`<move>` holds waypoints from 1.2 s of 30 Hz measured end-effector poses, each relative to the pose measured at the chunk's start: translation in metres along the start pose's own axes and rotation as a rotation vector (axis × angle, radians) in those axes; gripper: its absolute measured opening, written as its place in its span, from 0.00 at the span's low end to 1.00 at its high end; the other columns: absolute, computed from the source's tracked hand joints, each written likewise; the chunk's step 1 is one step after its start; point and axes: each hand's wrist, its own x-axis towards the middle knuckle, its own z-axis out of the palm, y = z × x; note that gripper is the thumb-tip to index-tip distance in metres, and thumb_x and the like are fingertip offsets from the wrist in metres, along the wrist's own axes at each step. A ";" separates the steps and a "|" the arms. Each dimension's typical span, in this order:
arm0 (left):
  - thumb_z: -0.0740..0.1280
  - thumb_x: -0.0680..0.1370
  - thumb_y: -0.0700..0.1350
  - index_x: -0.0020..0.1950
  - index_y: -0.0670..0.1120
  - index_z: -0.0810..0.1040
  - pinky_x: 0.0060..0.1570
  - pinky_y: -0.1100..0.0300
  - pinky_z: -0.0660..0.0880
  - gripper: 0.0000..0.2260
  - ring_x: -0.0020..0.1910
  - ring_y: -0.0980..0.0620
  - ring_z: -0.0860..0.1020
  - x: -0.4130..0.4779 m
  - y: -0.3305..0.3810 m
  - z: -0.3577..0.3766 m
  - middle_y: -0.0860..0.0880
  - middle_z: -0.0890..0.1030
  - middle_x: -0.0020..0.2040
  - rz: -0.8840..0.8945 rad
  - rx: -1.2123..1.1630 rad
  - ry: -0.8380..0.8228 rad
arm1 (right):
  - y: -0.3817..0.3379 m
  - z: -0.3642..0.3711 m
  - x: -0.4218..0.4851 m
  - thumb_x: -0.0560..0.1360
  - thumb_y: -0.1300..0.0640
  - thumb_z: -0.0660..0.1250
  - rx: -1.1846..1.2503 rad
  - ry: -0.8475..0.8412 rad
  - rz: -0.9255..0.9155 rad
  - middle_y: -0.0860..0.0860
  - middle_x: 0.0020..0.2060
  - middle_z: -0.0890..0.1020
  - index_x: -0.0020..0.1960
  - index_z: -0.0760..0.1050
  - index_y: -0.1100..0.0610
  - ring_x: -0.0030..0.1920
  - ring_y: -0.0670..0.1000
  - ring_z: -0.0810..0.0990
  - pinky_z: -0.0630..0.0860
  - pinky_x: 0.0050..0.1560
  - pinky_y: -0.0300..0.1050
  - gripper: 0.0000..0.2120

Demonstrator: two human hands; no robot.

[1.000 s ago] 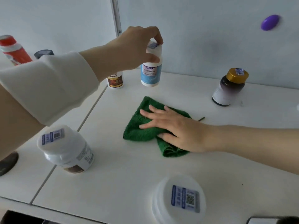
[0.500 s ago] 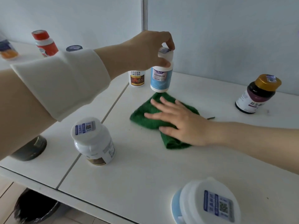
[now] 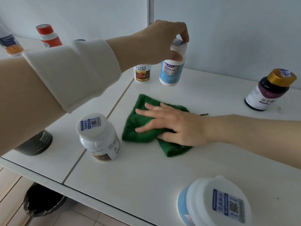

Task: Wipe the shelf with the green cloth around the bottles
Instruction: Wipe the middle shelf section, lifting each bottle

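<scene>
The green cloth (image 3: 138,128) lies crumpled in the middle of the white shelf (image 3: 146,173). My right hand (image 3: 172,124) presses flat on it, fingers straight and pointing left. My left hand (image 3: 159,41) grips a white bottle with a blue label (image 3: 171,74) by its cap and holds it lifted above the shelf, just behind the cloth. A white bottle with a QR sticker on its lid (image 3: 99,137) stands just left of the cloth.
A brown-label bottle (image 3: 142,74) stands at the back wall, and a dark bottle with a gold cap (image 3: 270,90) at the right. A wide white-lidded jar (image 3: 215,204) sits front right. A dark jar (image 3: 35,144), a red-capped bottle (image 3: 48,35) and another bottle (image 3: 11,44) are left. A bin (image 3: 44,201) stands below.
My right hand has slid the cloth back toward the front and left, away from under the lifted bottle. The left hand still holds the blue-label bottle up. The view shifted.
</scene>
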 end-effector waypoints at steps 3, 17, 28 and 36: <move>0.67 0.75 0.48 0.64 0.52 0.70 0.46 0.59 0.69 0.19 0.49 0.51 0.71 -0.001 0.004 0.000 0.48 0.75 0.62 0.027 -0.016 0.019 | 0.004 -0.001 -0.033 0.72 0.60 0.56 0.084 -0.095 -0.064 0.36 0.73 0.52 0.66 0.66 0.41 0.74 0.36 0.42 0.36 0.74 0.36 0.25; 0.66 0.75 0.48 0.65 0.51 0.69 0.47 0.59 0.65 0.19 0.51 0.51 0.68 0.005 0.011 0.007 0.45 0.75 0.61 0.087 0.057 -0.020 | 0.000 0.009 -0.037 0.75 0.51 0.53 -0.033 -0.022 -0.009 0.39 0.74 0.46 0.71 0.58 0.39 0.73 0.39 0.37 0.31 0.72 0.43 0.25; 0.66 0.75 0.48 0.66 0.50 0.68 0.48 0.58 0.63 0.20 0.61 0.46 0.69 0.022 0.010 0.008 0.44 0.73 0.62 0.058 0.086 0.002 | 0.052 -0.022 -0.015 0.79 0.60 0.51 -0.021 0.351 0.683 0.47 0.76 0.48 0.73 0.53 0.44 0.76 0.49 0.43 0.39 0.74 0.51 0.25; 0.65 0.76 0.47 0.67 0.49 0.67 0.50 0.58 0.63 0.20 0.61 0.45 0.70 0.025 0.011 0.003 0.44 0.72 0.64 0.047 0.089 0.053 | 0.044 -0.021 0.006 0.79 0.61 0.54 0.102 0.325 0.454 0.47 0.74 0.59 0.70 0.62 0.46 0.75 0.47 0.53 0.47 0.72 0.41 0.22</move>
